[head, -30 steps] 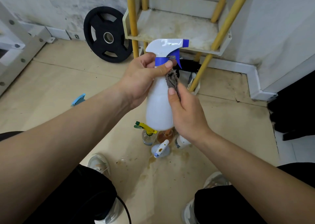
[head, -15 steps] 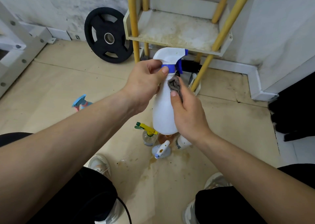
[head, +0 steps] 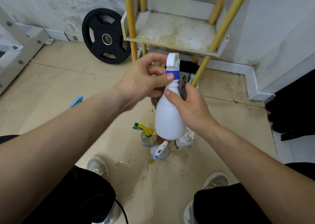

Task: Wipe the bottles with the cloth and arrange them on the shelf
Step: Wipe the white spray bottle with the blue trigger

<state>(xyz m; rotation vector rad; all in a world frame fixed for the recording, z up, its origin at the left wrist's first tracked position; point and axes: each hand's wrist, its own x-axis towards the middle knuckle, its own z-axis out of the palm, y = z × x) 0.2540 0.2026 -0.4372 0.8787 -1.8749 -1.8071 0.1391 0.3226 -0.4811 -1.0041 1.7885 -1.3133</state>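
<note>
White plastic spray bottle [head: 169,118] upright, long axis vertical: left hand [head: 143,80] fingers pinch its blue collar [head: 172,73], right hand [head: 190,108] fingers wrap grey cloth [head: 182,87] round its shoulder; stained shelf [head: 170,44] just beyond the fingers.

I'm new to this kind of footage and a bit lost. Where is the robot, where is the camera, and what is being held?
There is no robot here. These are a person's two bare hands, filmed by a wide-angle camera worn on the head, which looks forward and down. That is why both forearms reach in from the bottom. The left hand pinches the neck of a white spray bottle. The right hand presses a grey cloth against the bottle's shoulder. Below, a yellow-trigger bottle and others stand on the stained floor. The shelf stands just ahead, with a weight plate leaning on the wall to its left.
</note>
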